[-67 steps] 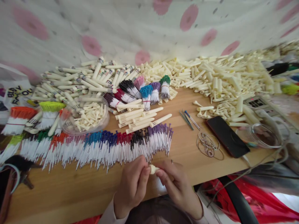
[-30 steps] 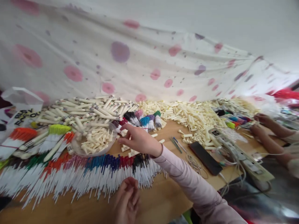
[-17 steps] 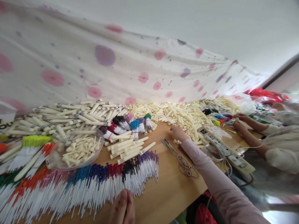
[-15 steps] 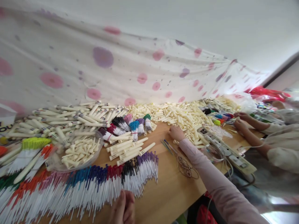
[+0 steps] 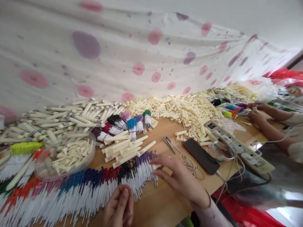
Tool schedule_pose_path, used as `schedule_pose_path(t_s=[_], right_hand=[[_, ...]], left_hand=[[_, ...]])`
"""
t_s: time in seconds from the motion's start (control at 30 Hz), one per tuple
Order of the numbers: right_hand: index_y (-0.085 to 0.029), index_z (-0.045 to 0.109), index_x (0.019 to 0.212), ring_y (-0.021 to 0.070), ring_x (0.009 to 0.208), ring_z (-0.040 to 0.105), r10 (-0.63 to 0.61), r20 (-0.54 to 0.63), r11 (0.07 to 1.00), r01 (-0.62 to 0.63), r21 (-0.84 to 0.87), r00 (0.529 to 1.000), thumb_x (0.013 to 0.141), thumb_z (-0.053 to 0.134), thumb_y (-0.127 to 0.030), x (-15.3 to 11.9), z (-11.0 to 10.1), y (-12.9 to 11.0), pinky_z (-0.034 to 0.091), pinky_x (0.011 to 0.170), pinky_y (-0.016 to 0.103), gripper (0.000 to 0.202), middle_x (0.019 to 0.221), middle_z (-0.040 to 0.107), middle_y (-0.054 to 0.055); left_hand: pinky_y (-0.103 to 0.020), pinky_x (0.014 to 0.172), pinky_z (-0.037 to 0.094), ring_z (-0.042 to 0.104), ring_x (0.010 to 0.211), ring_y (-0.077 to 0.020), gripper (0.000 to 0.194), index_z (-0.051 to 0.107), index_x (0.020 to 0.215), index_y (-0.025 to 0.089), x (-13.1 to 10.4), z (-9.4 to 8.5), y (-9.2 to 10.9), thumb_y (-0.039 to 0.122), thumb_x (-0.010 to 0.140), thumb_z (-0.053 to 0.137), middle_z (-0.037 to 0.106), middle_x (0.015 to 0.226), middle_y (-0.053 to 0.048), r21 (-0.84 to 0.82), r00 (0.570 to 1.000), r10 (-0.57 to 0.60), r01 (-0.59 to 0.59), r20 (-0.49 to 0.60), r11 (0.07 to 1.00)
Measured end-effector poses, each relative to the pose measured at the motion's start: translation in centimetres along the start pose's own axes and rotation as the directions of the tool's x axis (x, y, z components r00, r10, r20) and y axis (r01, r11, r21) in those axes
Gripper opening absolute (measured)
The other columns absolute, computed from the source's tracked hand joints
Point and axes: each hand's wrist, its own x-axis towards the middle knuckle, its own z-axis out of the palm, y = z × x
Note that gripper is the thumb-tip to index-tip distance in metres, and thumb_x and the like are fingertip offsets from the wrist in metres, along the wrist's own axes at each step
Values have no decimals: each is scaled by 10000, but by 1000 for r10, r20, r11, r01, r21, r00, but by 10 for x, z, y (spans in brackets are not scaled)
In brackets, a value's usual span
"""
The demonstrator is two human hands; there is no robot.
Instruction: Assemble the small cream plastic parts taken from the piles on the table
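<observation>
My right hand (image 5: 176,175) pinches a small cream plastic piece (image 5: 156,166) between thumb and fingertips, above the wood tabletop beside the purple-tipped refills. My left hand (image 5: 120,205) is closed near the front edge, just below the black-tipped refills; what it holds, if anything, is hidden. A long row of colour-tipped white refills (image 5: 80,192) lies along the front left. Behind it are several cream pen barrels (image 5: 129,149) and a clear tub (image 5: 91,154) of small cream parts. Banded refill bundles, one with blue tips (image 5: 132,127), lie farther back.
A phone (image 5: 201,156), coiled rubber bands (image 5: 190,165), tweezers (image 5: 168,145) and a power strip (image 5: 241,148) with cables lie at right. Cream parts (image 5: 184,110) heap along the curtain. Another person's hands (image 5: 258,113) work at far right.
My right hand has come back from the heap of cream parts toward my left hand, now with a small piece in its fingers. The phone it hid now shows. The view has shifted right.
</observation>
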Motion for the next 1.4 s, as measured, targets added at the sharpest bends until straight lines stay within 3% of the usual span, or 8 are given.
schedule_pose_path(t_s=[0.2,0.43,0.63,0.87,1.03,1.2,1.33,1.4], right_hand=[[-209,668,1049,179,822,668,104,-114,973,-77,218,988,916,645,-313,-31,58,8,533,758,277,170,908,714,49],[-205,634,906,165,768,663,84,-73,945,-56,321,994,893,686,-345,-36,68,9,517,705,254,150,826,700,30],[-211,620,887,165,750,649,80,-95,933,-41,358,992,886,696,-364,-36,74,12,512,686,264,171,813,689,27],[-214,662,932,183,752,640,22,-136,936,27,350,990,901,682,-347,-31,71,11,493,690,289,137,809,702,39],[-195,569,640,133,552,532,172,-55,933,-144,331,984,1011,474,-357,-37,79,6,389,575,255,416,563,548,-10],[-209,543,1066,152,746,601,224,15,867,-206,454,975,965,567,-368,-44,80,6,451,653,235,190,833,633,16],[-210,511,759,117,550,527,264,72,877,-270,397,962,1031,414,-374,-44,78,9,397,548,226,333,610,549,-27],[-207,540,783,120,513,516,255,90,880,-270,390,963,1028,413,-409,-44,78,9,392,535,233,341,563,533,-37]], left_hand=[[-156,391,288,356,383,-53,386,564,824,189,-6,-3,0,528,765,739,665,564,-8,154,960,270,-279,74,948],[-162,435,359,419,428,-79,332,572,663,190,-4,5,-4,448,801,728,492,462,67,228,864,502,-485,-20,844],[-179,407,344,389,426,-90,335,567,621,195,-6,7,4,426,835,682,460,480,66,391,868,495,-470,41,791],[-205,461,392,490,478,-114,253,622,651,208,-6,3,6,342,864,651,584,548,36,563,816,556,-537,157,629],[-217,454,383,481,457,-115,226,646,688,213,-4,3,2,341,874,642,585,548,36,588,813,556,-538,172,604],[-211,467,387,500,478,-114,220,634,691,213,-5,2,1,318,884,631,600,565,38,573,816,557,-533,153,623],[-206,489,393,516,505,-110,206,633,705,207,-6,0,0,303,887,636,605,583,38,554,815,551,-548,181,627],[-204,509,402,537,536,-111,208,628,711,206,-6,0,-1,303,895,634,613,604,35,541,819,545,-544,179,641]])
